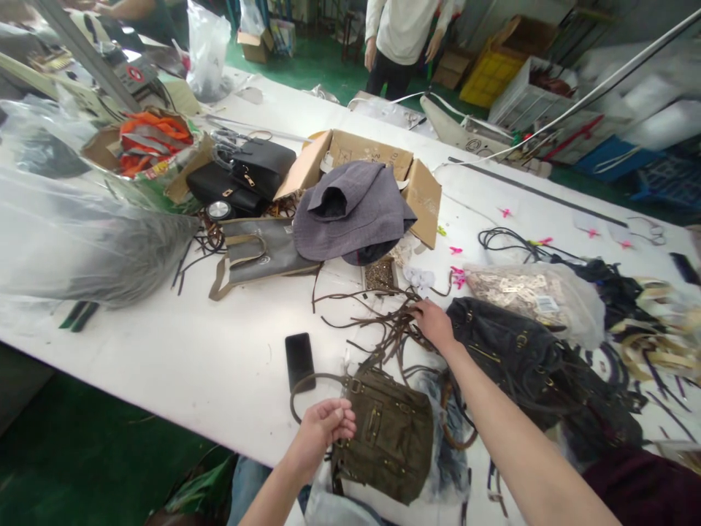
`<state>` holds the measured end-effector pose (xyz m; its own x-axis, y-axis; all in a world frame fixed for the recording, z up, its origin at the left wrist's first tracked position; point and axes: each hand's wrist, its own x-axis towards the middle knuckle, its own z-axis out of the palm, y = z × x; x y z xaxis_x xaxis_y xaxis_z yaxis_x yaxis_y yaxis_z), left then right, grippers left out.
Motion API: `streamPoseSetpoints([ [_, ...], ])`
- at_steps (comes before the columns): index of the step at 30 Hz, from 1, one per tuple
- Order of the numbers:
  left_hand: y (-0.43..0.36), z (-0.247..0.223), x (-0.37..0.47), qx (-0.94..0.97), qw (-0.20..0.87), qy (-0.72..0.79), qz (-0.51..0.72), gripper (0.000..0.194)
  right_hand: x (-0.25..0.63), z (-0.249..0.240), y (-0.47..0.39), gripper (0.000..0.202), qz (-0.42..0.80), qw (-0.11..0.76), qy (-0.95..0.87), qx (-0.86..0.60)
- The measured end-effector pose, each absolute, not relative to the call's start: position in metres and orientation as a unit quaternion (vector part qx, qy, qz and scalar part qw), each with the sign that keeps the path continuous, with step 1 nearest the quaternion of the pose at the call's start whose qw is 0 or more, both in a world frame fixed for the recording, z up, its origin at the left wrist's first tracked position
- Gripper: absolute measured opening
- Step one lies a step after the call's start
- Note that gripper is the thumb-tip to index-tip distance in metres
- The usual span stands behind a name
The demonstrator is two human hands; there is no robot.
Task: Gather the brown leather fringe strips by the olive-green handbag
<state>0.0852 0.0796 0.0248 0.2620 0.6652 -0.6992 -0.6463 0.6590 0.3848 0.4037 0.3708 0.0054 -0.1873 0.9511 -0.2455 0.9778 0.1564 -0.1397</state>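
An olive-green bag [391, 435] with brass buckles lies at the near edge of the white table [208, 343]. My left hand [324, 429] rests on its left side, fingers curled, pinching something small I cannot make out. My right hand [434, 323] reaches forward into a tangle of thin brown leather straps [377, 321] and touches them. A black phone [299, 360] lies face up just left of the bag. A black leather bag [526, 358] lies to the right of my right arm.
An open cardboard box [421, 193] draped with a grey garment [350, 212] stands mid-table. Black handbags [246, 179] and a grey tote [263, 252] lie left of it. A clear bag of metal fittings [539, 296] is right. A person [402, 40] stands beyond the table.
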Motion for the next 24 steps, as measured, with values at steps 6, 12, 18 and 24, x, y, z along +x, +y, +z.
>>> streamPoseSetpoints([
  [6, 0.079, 0.019, 0.084, -0.001, 0.798, 0.440, 0.412, 0.037, 0.365, -0.001, 0.299, 0.040, -0.155, -0.109, 0.683, 0.705],
  [12, 0.085, 0.022, 0.084, 0.012, 0.797, 0.446, 0.407, 0.039, 0.328, -0.029, 0.221, 0.021, -0.276, -0.048, 0.700, 0.657],
  [18, 0.083, 0.023, 0.084, 0.013, 0.792, 0.453, 0.409, 0.040, 0.346, -0.020, 0.219, 0.044, -0.294, 0.003, 0.686, 0.665],
  [24, 0.080, 0.021, 0.094, 0.006, 0.794, 0.461, 0.395, 0.044, 0.329, -0.031, 0.252, 0.026, -0.289, -0.020, 0.678, 0.676],
])
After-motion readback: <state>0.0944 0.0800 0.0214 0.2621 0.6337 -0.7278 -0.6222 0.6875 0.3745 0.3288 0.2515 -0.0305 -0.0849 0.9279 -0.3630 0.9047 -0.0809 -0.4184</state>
